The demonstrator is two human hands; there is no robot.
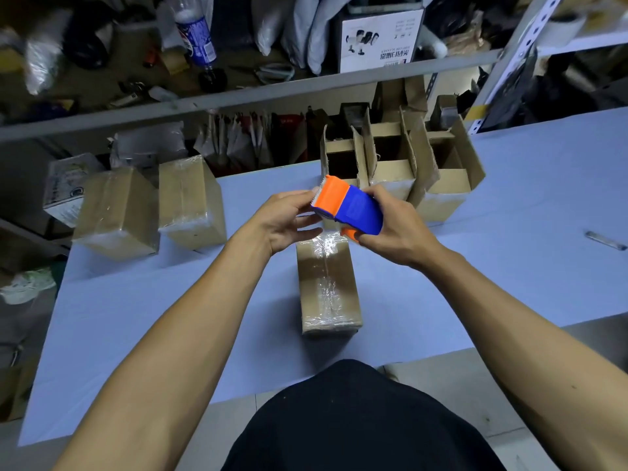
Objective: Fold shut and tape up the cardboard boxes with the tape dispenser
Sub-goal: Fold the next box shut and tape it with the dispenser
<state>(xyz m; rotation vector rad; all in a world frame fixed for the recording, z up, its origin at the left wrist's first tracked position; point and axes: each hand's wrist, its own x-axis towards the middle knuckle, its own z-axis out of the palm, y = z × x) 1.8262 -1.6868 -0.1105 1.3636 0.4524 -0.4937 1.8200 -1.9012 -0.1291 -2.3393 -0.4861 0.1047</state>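
Gripping the dispenser [350,207] in the right hand [394,229], left hand [289,220] pinching its toothed end (orange), above a taped box [328,287].

Bare forearms, no sleeves in view, black garment [360,419] over the torso

A packing or stockroom area; metal shelving [238,96] crowded with bags and goods; taped cardboard boxes [190,202] and open cartons [390,161] on a blue table [509,266].
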